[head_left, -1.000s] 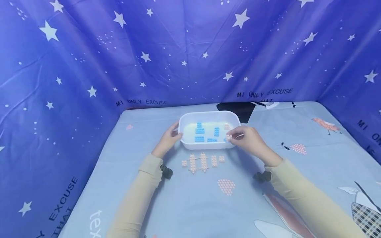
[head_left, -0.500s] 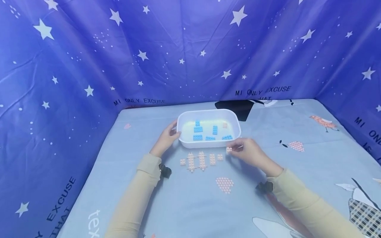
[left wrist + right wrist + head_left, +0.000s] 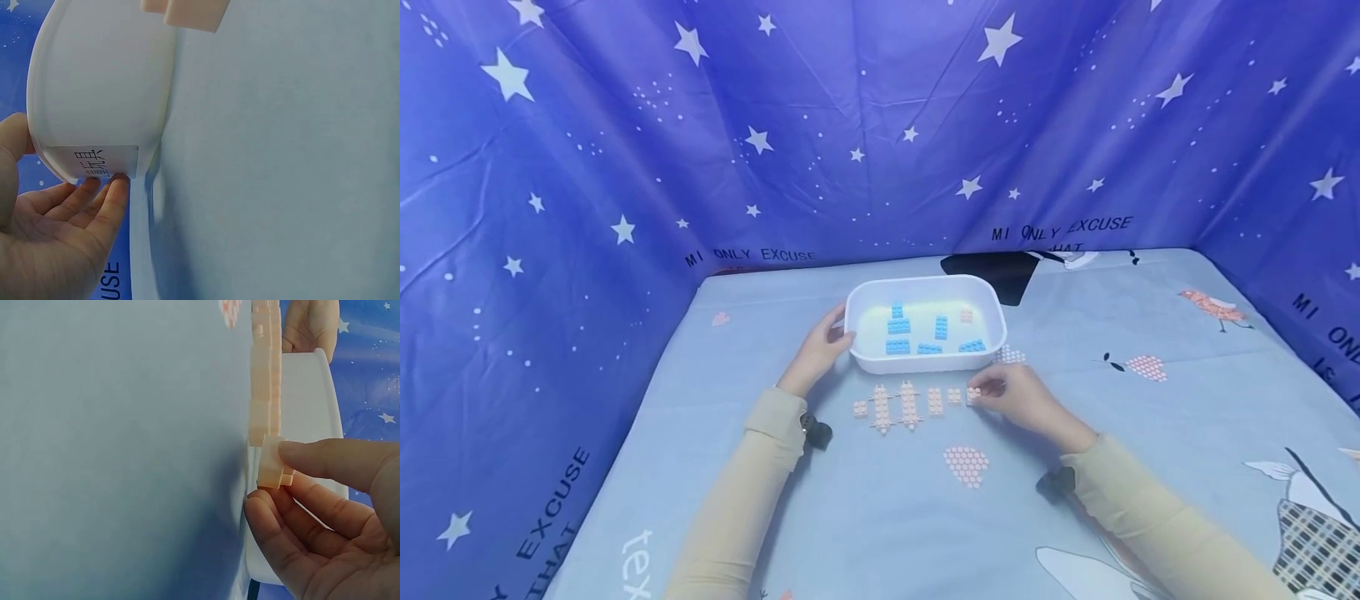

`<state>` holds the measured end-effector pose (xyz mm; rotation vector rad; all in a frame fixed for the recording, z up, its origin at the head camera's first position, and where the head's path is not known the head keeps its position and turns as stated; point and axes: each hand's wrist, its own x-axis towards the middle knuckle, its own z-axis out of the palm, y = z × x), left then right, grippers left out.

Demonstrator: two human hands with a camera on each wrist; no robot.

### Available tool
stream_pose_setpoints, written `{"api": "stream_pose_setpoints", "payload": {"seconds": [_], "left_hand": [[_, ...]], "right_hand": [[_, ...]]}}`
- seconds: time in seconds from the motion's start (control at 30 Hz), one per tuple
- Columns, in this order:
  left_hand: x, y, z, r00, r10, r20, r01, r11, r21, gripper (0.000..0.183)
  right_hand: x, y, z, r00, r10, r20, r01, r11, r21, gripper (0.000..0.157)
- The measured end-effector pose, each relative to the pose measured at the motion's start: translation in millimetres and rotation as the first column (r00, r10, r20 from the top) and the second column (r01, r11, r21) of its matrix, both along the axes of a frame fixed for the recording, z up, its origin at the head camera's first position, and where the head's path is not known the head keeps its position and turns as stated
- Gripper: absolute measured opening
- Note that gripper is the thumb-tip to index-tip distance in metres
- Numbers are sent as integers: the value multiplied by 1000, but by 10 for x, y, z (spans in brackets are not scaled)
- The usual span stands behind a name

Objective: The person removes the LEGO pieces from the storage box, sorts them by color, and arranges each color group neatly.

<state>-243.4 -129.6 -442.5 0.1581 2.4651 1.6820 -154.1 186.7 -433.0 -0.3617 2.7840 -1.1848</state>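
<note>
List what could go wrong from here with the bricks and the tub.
The right hand pinches a small pink brick right at the end of the row of pink bricks, so it might nudge the nearest brick out of line.

The left hand grips the white tub just behind that row; a tug could push it into the bricks or shift the loose blue bricks inside.

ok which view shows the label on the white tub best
Left wrist view: the label faces the camera up close, above the left hand. Head and right wrist views show the white tub but not its label.
</note>
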Motion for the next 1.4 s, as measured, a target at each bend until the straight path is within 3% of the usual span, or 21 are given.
{"api": "stream_pose_setpoints", "payload": {"seconds": [0.53,0.87,1.4], "left_hand": [[-10,-7,-53,1000,2,-11,-2,1000,-3,62],[0,-18,-26,1000,1,-14,-1,1000,-5,63],[0,-5,-9,1000,-3,-6,3,1000,9,63]], "right_hand": [[-9,14,-29,999,-1,40,-1,1000,30,20],[1,50,-42,1000,29,-3,-29,1000,1,23],[20,74,151,999,47,-19,-47,999,-27,23]]}}
